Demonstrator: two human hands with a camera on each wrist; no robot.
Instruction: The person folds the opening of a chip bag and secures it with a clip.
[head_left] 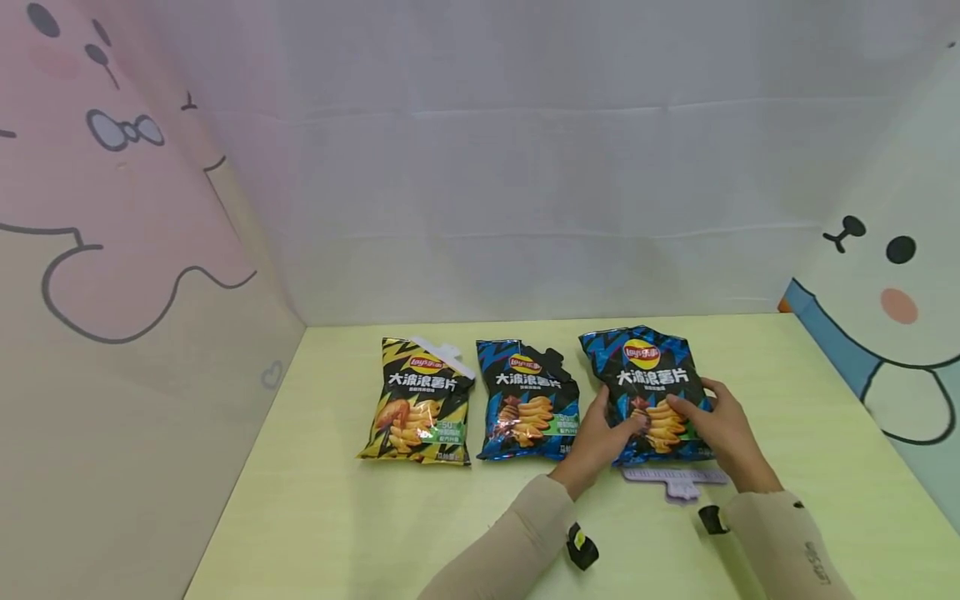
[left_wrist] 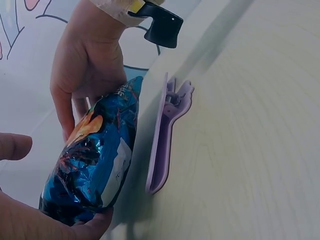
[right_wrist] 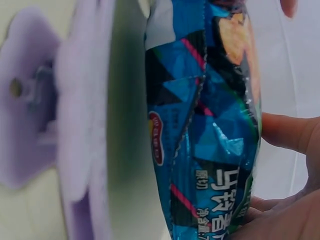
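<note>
Both hands grip a blue and black bag of potato chips (head_left: 651, 379) by its two sides, at the right of the row on the table. My left hand (head_left: 596, 437) has its thumb over the bag's front and its fingers along the left edge. On the other side my right hand (head_left: 727, 429) holds the right edge, thumb on the front. Just below the bag lies a purple bag clip (head_left: 678, 478), seen close in the left wrist view and large at the left of the right wrist view.
Left of the held bag lie a second blue chip bag (head_left: 525, 417) with a black clip (head_left: 551, 363) at its top corner and a yellow and black chip bag (head_left: 422, 412) with a white clip (head_left: 447, 353). A pale wall (head_left: 525, 208) rises behind the table (head_left: 322, 517).
</note>
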